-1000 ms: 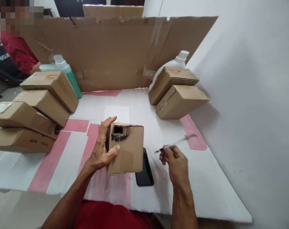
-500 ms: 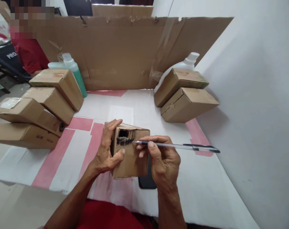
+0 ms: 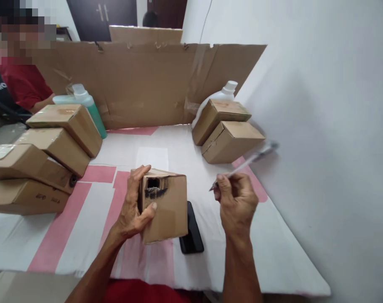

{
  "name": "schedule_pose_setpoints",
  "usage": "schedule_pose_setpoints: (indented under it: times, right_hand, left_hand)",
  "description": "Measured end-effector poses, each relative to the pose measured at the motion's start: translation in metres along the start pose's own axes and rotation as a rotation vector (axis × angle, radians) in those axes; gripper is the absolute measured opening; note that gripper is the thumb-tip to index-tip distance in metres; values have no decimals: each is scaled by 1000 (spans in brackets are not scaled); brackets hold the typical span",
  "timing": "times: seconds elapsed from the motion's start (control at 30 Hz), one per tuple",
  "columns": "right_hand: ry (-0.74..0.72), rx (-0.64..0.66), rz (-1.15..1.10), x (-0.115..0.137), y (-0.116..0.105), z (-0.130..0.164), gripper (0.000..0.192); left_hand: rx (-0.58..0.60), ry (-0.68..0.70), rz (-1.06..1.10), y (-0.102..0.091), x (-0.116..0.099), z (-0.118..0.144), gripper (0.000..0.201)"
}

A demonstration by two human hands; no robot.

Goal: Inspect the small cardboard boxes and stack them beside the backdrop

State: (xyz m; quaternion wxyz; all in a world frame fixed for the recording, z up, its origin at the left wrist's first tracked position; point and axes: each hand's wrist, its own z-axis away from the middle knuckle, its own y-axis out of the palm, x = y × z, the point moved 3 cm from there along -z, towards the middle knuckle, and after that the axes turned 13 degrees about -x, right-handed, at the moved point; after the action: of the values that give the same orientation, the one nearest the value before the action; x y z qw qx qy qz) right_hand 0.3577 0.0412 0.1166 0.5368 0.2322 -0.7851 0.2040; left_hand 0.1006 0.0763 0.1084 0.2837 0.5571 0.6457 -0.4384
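My left hand (image 3: 131, 208) grips a small cardboard box (image 3: 168, 214) by its left side, thumb on the face toward me. That face has a dark hole (image 3: 152, 183) near its upper left corner, with black ink scribbled around it. My right hand (image 3: 238, 200) is closed on a pen (image 3: 243, 165), held apart from the box on its right. The pen's tip points down and left, and its far end is blurred by motion. A black phone (image 3: 193, 233) lies on the table, partly hidden by the box.
Several cardboard boxes (image 3: 57, 145) stand at the left beside a green-liquid bottle (image 3: 95, 113). Two more boxes (image 3: 232, 141) and a white bottle (image 3: 218, 97) are at the right, near the wall. A cardboard panel (image 3: 147, 84) closes the back. Another person in a red shirt (image 3: 24, 86) sits beyond.
My right hand has lifted the pen off the box face and moved right, tilting the pen's far end upward. My left hand still holds the box. The camera view has shifted.
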Motion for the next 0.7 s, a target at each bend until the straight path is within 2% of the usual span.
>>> schedule_pose_setpoints:
  times: [0.03,0.17,0.27,0.37,0.5,0.63,0.7]
  right_hand:
    - [-34,52,157,-17,-8,-1,25]
    - [-106,440,782,-92,-32,20,19]
    - [-77,600,1022,-123,-43,43,17]
    - [-63,604,1057,-125,-47,54,17]
    - [-39,523,1035,-107,-49,67,26]
    - [39,601,1055,-93,-39,97,37]
    - [58,579,1076,-92,-33,109,39]
  left_hand:
    - [-11,-10,5,-2,1,0,78]
    - [-20,-62,15,-6,6,-2,78]
    - [-4,-81,11,-6,8,-4,78]
    - [-6,-76,17,-6,8,-5,79]
    - [-18,-82,28,-6,7,-5,78]
    - [-54,-104,48,-7,7,-2,78]
    - [-67,-109,50,-8,8,-1,78]
